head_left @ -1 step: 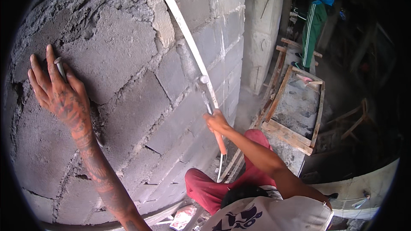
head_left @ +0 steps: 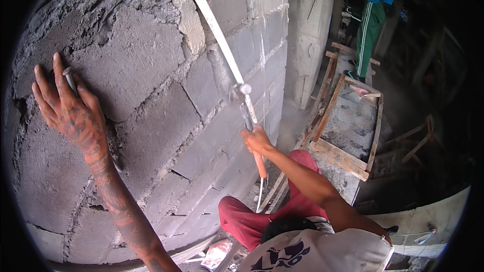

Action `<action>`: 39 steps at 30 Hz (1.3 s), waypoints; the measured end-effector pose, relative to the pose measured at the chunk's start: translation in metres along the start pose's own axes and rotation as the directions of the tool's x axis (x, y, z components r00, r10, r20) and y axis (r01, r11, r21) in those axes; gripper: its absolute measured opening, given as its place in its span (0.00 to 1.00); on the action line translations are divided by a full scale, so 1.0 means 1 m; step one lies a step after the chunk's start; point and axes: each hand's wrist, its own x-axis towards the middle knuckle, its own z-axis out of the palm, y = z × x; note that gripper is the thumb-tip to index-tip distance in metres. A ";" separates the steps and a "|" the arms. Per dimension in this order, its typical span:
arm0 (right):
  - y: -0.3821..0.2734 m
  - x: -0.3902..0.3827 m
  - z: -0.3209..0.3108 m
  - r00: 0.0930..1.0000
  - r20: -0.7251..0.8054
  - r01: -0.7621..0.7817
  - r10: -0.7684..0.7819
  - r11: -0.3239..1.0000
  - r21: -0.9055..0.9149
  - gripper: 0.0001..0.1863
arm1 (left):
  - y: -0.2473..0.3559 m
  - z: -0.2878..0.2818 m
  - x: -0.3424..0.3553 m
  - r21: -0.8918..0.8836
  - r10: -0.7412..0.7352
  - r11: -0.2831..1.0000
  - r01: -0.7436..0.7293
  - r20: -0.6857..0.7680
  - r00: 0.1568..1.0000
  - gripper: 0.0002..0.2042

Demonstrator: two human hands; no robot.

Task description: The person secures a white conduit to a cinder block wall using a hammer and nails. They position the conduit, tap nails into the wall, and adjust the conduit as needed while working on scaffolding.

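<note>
My left hand (head_left: 80, 116), tattooed, rests against the rough block wall (head_left: 141, 50), fingers spread around a metal rod (head_left: 70, 80) with a flat round top, held between thumb and fingers. Its lower end shows below the hand. My right hand is not in view. Right of it, a co-worker in a pale sleeveless shirt and red trousers holds a hammer (head_left: 244, 103) with an orange handle in their right hand (head_left: 257, 141), beside a long white pipe (head_left: 217, 30) along the wall. The hammer head is blurred.
A second person (head_left: 373, 25) in green trousers stands on a plank walkway at the back right. A wood-edged mortar board (head_left: 348, 121) lies on that walkway. Timber pieces (head_left: 418, 141) lie in shadow at right, and a pale curved ledge (head_left: 418, 226) crosses the lower right.
The co-worker's hammer head has shifted slightly, and their hand with it. My left hand and the metal rod stay almost in place.
</note>
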 end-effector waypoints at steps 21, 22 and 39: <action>-0.017 0.063 0.004 0.818 -0.054 0.573 -0.572 0.820 -0.004 0.15 | -0.003 0.004 -0.002 -0.046 0.020 0.999 -0.021 -0.023 1.000 0.22; -0.008 0.066 0.005 0.896 -0.019 0.444 -0.444 0.894 0.057 0.15 | -0.003 0.003 -0.002 -0.042 0.023 0.999 -0.023 -0.016 1.000 0.22; 0.014 0.059 -0.012 0.986 -0.038 0.134 -0.161 0.913 -0.385 0.17 | -0.003 0.002 -0.004 0.006 -0.013 1.000 0.013 0.032 0.999 0.24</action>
